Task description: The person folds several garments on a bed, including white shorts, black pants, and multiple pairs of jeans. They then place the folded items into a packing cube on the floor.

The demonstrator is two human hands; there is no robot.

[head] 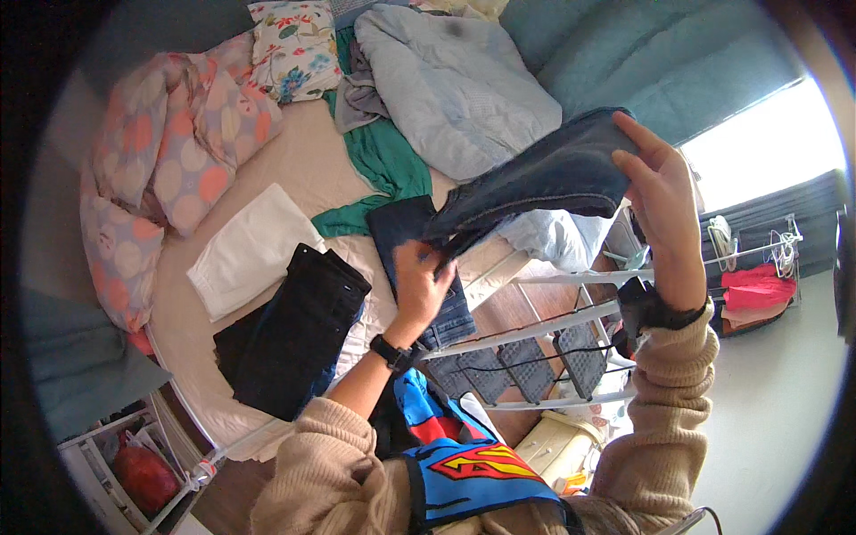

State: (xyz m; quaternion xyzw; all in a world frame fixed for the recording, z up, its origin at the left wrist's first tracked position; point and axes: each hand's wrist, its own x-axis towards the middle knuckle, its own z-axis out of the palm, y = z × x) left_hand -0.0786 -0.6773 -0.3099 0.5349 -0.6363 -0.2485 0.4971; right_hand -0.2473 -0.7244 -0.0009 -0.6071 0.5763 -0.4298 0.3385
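A pair of dark blue denim jeans is stretched in the air between my hands. My right hand is raised and pinches the far end between thumb and fingers. Lower down, my left hand grips the other end; motion blurs its fingers. Beneath it lies a folded pair of blue jeans, partly covered by the hand and the held jeans. Folded black trousers rest in a stack to the left, with a folded white garment beyond them on the bed sheet.
A green cloth and a pale blue quilt lie farther back. At left are a polka-dot duvet and a floral pillow. A white metal ladder with grey step pads stands at right. Hangers hang from a rail beyond it.
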